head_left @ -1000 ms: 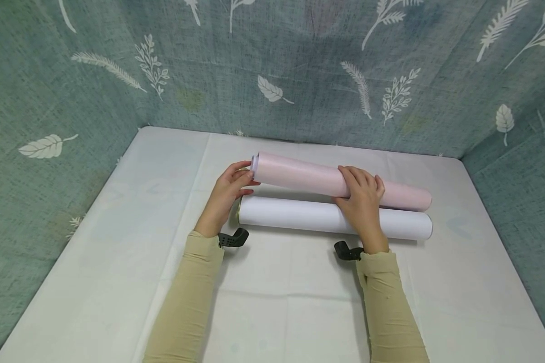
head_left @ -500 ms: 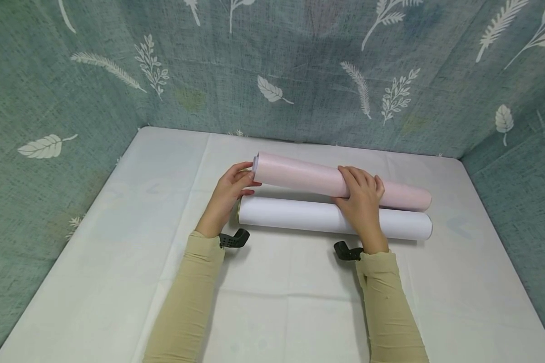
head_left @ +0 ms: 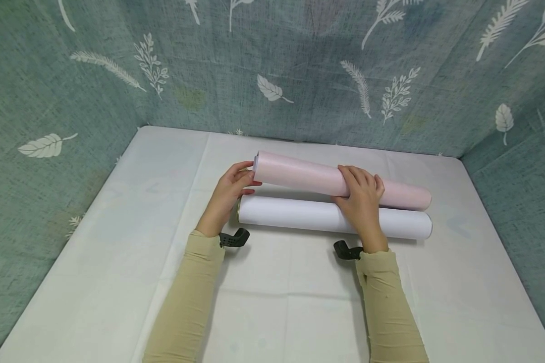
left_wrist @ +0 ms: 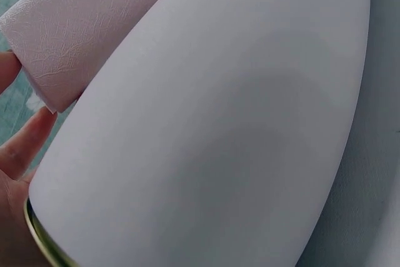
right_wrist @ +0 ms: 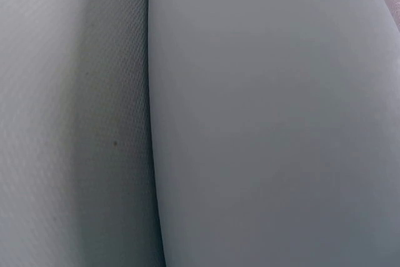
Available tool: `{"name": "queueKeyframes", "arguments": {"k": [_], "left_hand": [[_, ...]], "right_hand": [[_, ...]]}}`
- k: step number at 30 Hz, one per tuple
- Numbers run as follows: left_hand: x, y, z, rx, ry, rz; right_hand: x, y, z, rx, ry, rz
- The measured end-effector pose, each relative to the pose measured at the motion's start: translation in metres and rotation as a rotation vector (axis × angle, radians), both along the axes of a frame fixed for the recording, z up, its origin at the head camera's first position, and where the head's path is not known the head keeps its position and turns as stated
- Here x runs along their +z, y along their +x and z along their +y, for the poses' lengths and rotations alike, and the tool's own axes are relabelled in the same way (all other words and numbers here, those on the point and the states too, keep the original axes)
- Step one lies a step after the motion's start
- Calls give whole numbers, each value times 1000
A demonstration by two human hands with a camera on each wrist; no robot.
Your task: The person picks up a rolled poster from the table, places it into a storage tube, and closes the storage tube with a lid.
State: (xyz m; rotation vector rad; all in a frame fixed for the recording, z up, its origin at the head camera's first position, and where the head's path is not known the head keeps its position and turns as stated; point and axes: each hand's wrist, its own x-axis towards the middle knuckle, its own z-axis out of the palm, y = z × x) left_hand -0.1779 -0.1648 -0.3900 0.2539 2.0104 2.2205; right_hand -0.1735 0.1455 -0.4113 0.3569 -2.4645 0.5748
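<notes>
A pale pink roll of embossed sheet, like wallpaper (head_left: 300, 174), lies slanted at the back, its left end nearer the far edge. Over its top, right of the middle, my right hand (head_left: 361, 199) grips it, thumb on the near side. At the left end, the spread fingertips of my left hand (head_left: 224, 199) press on the roll's edge; the left wrist view shows two of those fingertips right at the edge. In front lies a white tube (head_left: 295, 214) with a gold rim (left_wrist: 37, 236) at its left end. My right wrist passes over this tube.
A white cloth (head_left: 263, 312) with fold creases covers the table. Behind and at both sides hangs a blue-green curtain (head_left: 300, 101) with white leaf prints. Black wrist cameras sit on both wrists, close to the white tube's near side.
The inner layers that stuck out of the pink roll's left end have moved inward, nearly flush, as my left fingertips shifted slightly right. My right hand stays in place.
</notes>
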Motion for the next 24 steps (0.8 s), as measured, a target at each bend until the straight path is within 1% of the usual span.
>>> {"name": "queueKeyframes", "arguments": {"k": [9, 12, 15, 19, 20, 24], "left_hand": [[-1, 0, 0, 4, -6, 4], [-3, -1, -1, 0, 0, 9], [-9, -5, -2, -1, -7, 17], [-16, -9, -3, -5, -40, 28], [-16, -9, -3, -6, -43, 29], [-8, -4, -2, -15, -30, 22]], "right_hand": [[1, 1, 0, 1, -1, -8], [1, 1, 0, 0, -2, -13], [2, 1, 0, -2, 0, -16], [2, 2, 0, -4, 2, -17], [2, 2, -1, -5, 3, -17], [3, 2, -1, -6, 4, -19]]}}
